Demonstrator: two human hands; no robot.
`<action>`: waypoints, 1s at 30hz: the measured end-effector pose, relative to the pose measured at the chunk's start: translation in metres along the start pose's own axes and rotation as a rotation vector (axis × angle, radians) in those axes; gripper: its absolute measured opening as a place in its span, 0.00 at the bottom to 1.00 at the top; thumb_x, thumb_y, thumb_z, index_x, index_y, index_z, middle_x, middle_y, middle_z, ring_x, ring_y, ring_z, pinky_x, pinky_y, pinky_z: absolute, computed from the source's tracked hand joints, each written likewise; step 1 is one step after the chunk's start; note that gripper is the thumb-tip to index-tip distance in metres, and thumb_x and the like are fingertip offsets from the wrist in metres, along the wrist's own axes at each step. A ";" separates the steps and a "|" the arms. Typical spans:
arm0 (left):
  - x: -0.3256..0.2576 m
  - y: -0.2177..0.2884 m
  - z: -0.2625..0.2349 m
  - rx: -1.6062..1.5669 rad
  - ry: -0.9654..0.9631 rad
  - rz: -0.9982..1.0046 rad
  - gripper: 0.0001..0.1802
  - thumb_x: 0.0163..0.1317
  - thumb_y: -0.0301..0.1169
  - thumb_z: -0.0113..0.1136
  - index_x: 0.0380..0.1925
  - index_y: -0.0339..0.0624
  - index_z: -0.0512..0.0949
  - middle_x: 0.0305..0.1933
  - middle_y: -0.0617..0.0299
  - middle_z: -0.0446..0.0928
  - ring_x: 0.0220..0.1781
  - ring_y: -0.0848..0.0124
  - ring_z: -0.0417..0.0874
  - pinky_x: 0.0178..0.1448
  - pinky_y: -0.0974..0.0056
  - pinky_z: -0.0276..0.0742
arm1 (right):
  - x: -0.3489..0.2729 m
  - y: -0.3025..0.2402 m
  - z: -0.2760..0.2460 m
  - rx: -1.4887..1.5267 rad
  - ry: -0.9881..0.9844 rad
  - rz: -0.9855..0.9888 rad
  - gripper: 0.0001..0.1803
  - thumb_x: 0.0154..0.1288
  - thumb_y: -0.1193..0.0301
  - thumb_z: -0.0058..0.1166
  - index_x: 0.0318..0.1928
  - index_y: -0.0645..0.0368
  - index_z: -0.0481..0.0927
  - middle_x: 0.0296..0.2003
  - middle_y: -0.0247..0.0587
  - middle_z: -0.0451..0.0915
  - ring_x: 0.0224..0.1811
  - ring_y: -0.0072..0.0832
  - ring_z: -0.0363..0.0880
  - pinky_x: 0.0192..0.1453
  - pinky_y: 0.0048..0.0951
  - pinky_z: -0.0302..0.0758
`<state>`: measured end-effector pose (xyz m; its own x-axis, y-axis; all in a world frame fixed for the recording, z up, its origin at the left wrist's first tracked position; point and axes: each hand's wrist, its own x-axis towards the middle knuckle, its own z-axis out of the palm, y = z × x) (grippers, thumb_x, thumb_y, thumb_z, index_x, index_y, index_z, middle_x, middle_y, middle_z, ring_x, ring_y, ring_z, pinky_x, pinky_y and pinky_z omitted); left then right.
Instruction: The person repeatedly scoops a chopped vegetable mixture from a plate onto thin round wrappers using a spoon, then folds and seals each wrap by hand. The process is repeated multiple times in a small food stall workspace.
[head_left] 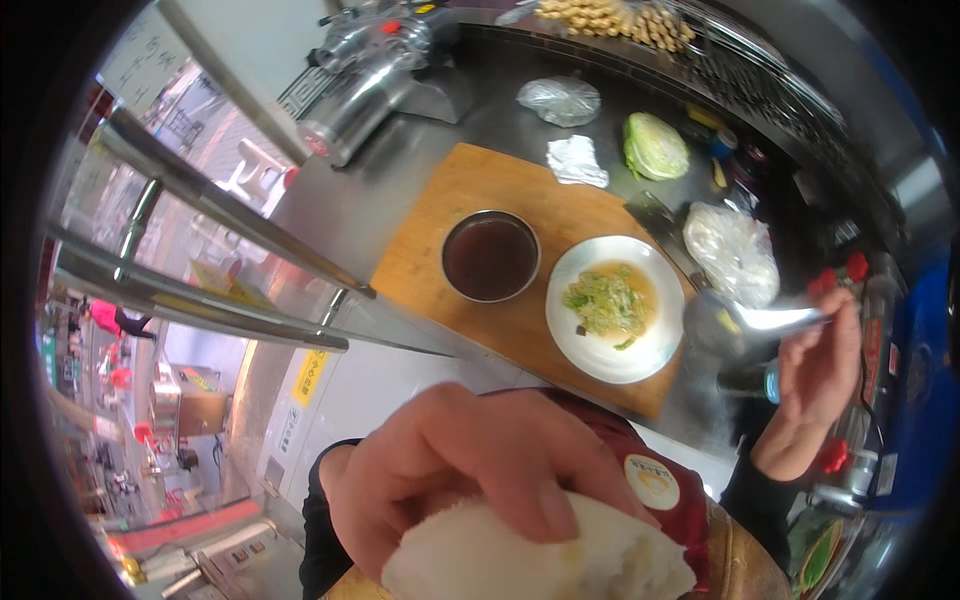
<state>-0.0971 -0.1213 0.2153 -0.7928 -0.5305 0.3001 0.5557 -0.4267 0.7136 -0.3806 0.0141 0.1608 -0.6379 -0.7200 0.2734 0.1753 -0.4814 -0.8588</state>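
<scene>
My left hand [480, 450] is raised close to the camera, its fingers closed round a white steamed bun [540, 555] that looks bitten or torn at one side. Off to the right, my right hand [822, 360] grips a metal spoon [730, 325], blurred, its bowl just beyond the plate's right rim. The white plate [655, 355] holds chopped greens [608, 305] in a thin yellowish liquid. To its left stands a round metal-rimmed bowl [490, 257] of dark reddish-brown liquid. Both rest on a wooden cutting board [440, 210].
Behind the board lie a crumpled white cloth or tissue [577, 160], a cut cabbage [655, 146] and a plastic-wrapped bundle [560, 101]. A cleaver [660, 225] and a white plastic bag [733, 255] lie right of it. A metal machine [375, 85] stands back left; steel rails [220, 220] run along the left.
</scene>
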 end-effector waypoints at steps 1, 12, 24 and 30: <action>0.001 0.001 -0.003 0.022 -0.027 0.017 0.13 0.68 0.32 0.56 0.42 0.42 0.63 0.43 0.33 0.71 0.43 0.33 0.81 0.45 0.39 0.85 | -0.002 0.017 -0.013 -0.147 0.041 -0.023 0.14 0.77 0.64 0.39 0.42 0.61 0.72 0.24 0.37 0.76 0.26 0.20 0.74 0.28 0.18 0.70; 0.007 -0.030 -0.026 -0.011 -0.218 0.248 0.39 0.51 0.33 0.75 0.58 0.36 0.61 0.59 0.45 0.69 0.60 0.57 0.74 0.62 0.53 0.71 | -0.106 0.205 -0.150 -0.408 0.246 0.169 0.10 0.74 0.71 0.47 0.49 0.64 0.76 0.36 0.41 0.81 0.34 0.22 0.75 0.40 0.22 0.72; 0.016 -0.064 -0.032 0.086 0.198 -0.184 0.34 0.52 0.18 0.65 0.59 0.39 0.63 0.53 0.61 0.73 0.54 0.71 0.77 0.55 0.64 0.78 | -0.109 0.209 -0.163 -1.399 -0.240 -0.219 0.12 0.64 0.65 0.61 0.41 0.61 0.83 0.31 0.47 0.79 0.33 0.41 0.77 0.38 0.37 0.76; 0.008 -0.087 -0.039 0.053 0.299 -0.141 0.31 0.55 0.20 0.64 0.59 0.38 0.63 0.52 0.58 0.74 0.54 0.68 0.78 0.52 0.63 0.80 | -0.104 0.227 -0.190 -1.429 -0.301 -0.311 0.22 0.62 0.58 0.61 0.48 0.61 0.80 0.36 0.50 0.78 0.36 0.44 0.76 0.39 0.41 0.74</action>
<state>-0.1414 -0.1171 0.1308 -0.7479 -0.6638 0.0024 0.4254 -0.4765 0.7694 -0.4171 0.0754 -0.1450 -0.3051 -0.8424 0.4442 -0.9122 0.1247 -0.3902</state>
